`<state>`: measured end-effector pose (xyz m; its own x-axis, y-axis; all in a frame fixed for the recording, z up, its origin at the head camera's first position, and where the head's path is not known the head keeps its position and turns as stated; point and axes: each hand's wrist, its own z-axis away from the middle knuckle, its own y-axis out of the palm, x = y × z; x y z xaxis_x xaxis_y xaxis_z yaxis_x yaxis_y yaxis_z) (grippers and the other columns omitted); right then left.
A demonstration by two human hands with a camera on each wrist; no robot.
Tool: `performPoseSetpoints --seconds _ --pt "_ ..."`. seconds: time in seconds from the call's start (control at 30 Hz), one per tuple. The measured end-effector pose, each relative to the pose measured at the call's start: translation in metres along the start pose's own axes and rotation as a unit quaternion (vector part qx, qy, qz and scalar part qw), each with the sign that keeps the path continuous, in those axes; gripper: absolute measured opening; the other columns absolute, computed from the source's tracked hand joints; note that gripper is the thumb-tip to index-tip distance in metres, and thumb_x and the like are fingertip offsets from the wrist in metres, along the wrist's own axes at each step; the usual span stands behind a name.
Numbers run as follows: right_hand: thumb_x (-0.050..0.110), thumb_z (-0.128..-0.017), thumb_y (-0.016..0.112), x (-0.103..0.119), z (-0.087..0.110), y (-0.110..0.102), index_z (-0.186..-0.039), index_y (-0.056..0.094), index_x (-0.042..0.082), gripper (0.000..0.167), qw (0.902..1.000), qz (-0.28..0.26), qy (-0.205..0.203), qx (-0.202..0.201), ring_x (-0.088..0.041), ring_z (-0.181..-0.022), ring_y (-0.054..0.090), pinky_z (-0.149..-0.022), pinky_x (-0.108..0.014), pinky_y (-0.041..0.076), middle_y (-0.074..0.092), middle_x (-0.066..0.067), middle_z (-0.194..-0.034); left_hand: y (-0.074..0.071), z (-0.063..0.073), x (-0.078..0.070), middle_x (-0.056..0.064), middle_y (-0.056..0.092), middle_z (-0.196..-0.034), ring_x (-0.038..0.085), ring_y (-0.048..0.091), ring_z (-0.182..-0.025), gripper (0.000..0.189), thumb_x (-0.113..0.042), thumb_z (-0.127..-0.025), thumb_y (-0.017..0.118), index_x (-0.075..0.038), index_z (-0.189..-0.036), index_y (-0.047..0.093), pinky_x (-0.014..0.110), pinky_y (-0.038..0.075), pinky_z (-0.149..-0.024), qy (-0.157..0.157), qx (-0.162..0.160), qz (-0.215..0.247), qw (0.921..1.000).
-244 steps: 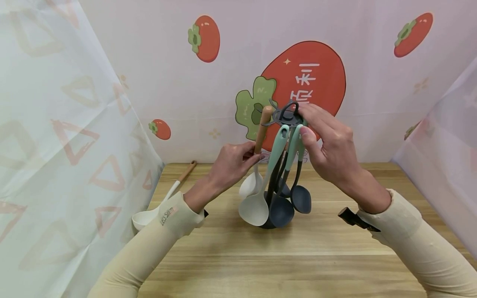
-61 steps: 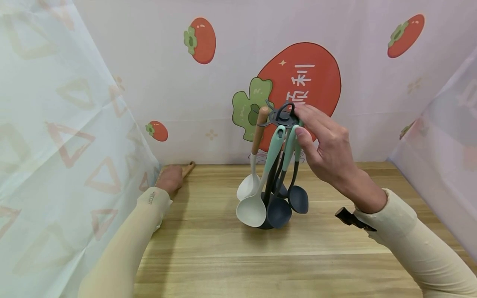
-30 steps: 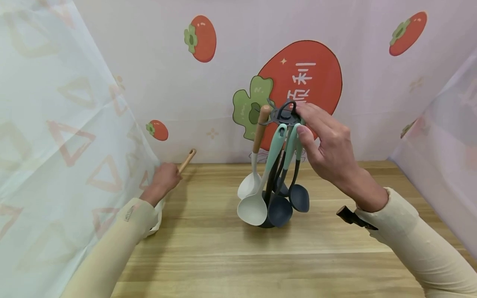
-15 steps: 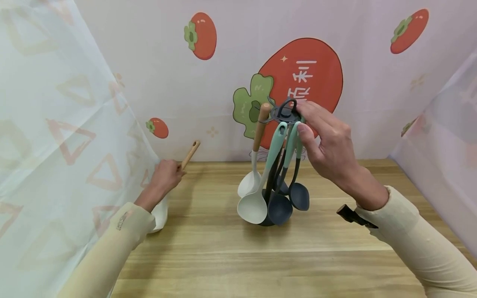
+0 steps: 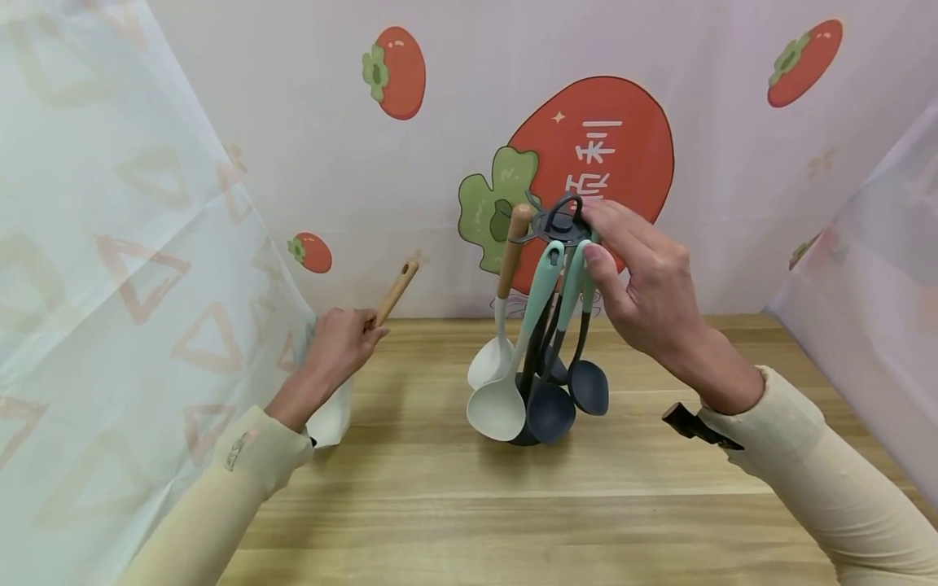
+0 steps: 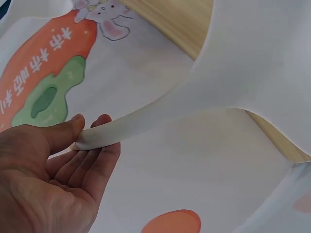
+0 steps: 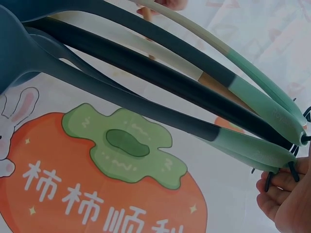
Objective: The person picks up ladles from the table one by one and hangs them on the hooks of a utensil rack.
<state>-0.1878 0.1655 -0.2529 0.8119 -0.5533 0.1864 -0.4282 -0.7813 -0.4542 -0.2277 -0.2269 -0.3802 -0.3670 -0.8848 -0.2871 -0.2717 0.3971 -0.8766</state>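
Observation:
My left hand (image 5: pixel 340 346) pinches a white ladle (image 5: pixel 398 293) near where its wooden handle meets the white neck. The ladle is raised and tilted at the left; my forearm partly hides its bowl. My right hand (image 5: pixel 648 289) holds the edge of the dark top of a utensil rack (image 5: pixel 563 228), thumb beside the mint handles. From the rack's hooks hang a white wooden-handled utensil (image 5: pixel 510 252), a pale ladle with a mint handle (image 5: pixel 497 413), and several dark-headed, mint-handled utensils (image 5: pixel 551 413). The right wrist view shows curled fingertips by the hooks.
The rack stands on a wooden table (image 5: pixel 440 521), its black post among the utensils. A printed cloth wall (image 5: pixel 352 171) rises behind the table, with more cloth (image 5: pixel 110 268) close at the left and at the right (image 5: pixel 865 268).
My left hand has let go of the wooden-handled utensil on the rack, gripped the ladle lying at the left, then lifted it and moved it rightward. My right hand stays at the rack top.

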Motion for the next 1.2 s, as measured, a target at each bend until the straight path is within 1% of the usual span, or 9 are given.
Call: performPoseSetpoints --seconds 0.1,0.23,0.47,0.6,0.73,0.97,1.2 --pt "0.025 -0.105 0.053 0.0 0.0 0.0 -0.14 0.066 -0.004 0.047 1.0 0.001 0.0 0.001 -0.038 -0.133 0.063 -0.116 -0.048 0.047 0.068 -0.02 -0.139 -0.004 0.002 -0.007 0.003 0.061 -0.058 0.018 0.052 -0.048 0.016 -0.012 -0.094 0.081 -0.004 -0.082 0.072 0.032 0.04 -0.045 0.011 -0.019 0.018 0.9996" --pt "0.024 -0.105 0.053 0.0 0.0 0.0 -0.14 0.066 -0.003 0.046 1.0 0.001 0.001 0.0 -0.038 -0.133 0.063 -0.116 -0.048 0.047 0.068 -0.02 -0.139 -0.009 0.004 -0.016 0.002 0.059 -0.058 0.014 0.049 -0.046 0.018 -0.011 -0.095 0.079 -0.003 -0.082 0.07 0.028 0.036 -0.044 0.018 -0.038 0.044 0.9981" --pt "0.029 -0.107 0.049 -0.002 0.001 -0.001 -0.14 0.065 -0.005 0.05 0.9997 0.023 -0.004 0.011 -0.039 -0.134 0.063 -0.116 -0.049 0.047 0.067 -0.023 -0.139 -0.018 0.008 -0.032 0.007 0.064 -0.062 0.012 0.048 -0.046 0.013 -0.008 -0.095 0.078 0.001 -0.088 0.072 0.025 0.035 -0.042 0.03 -0.071 0.075 0.9942" --pt "0.032 -0.108 0.047 -0.003 0.001 -0.002 -0.14 0.064 -0.006 0.052 0.9993 0.033 -0.007 0.019 -0.037 -0.135 0.062 -0.117 -0.048 0.046 0.067 -0.022 -0.141 -0.022 0.011 -0.042 0.006 0.066 -0.063 0.011 0.046 -0.046 0.013 -0.009 -0.095 0.079 -0.001 -0.088 0.073 0.025 0.035 -0.043 0.04 -0.09 0.081 0.9919" --pt "0.033 -0.109 0.047 -0.004 0.002 -0.001 -0.14 0.064 -0.005 0.053 0.9993 0.031 -0.005 0.017 -0.038 -0.135 0.062 -0.117 -0.048 0.046 0.067 -0.022 -0.141 -0.024 0.013 -0.051 0.004 0.066 -0.063 0.01 0.046 -0.047 0.011 -0.011 -0.094 0.08 -0.003 -0.089 0.073 0.024 0.035 -0.045 0.053 -0.109 0.082 0.9892" --pt "0.035 -0.109 0.046 -0.003 0.002 -0.003 -0.141 0.064 -0.006 0.054 0.9991 0.035 -0.004 0.022 -0.038 -0.136 0.062 -0.117 -0.049 0.046 0.066 -0.022 -0.142 -0.028 0.014 -0.065 0.006 0.07 -0.066 0.011 0.052 -0.05 0.011 -0.009 -0.092 0.083 -0.002 -0.091 0.074 0.025 0.04 -0.047 0.076 -0.147 0.107 0.9803" --pt "0.037 -0.11 0.046 -0.004 0.001 -0.001 -0.139 0.065 -0.006 0.055 0.9997 0.021 -0.005 0.011 -0.04 -0.133 0.063 -0.118 -0.048 0.046 0.067 -0.022 -0.141 -0.033 0.014 -0.082 0.009 0.076 -0.075 0.015 0.07 -0.059 0.011 -0.007 -0.089 0.085 -0.001 -0.095 0.077 0.031 0.054 -0.051 0.112 -0.169 0.137 0.9695"
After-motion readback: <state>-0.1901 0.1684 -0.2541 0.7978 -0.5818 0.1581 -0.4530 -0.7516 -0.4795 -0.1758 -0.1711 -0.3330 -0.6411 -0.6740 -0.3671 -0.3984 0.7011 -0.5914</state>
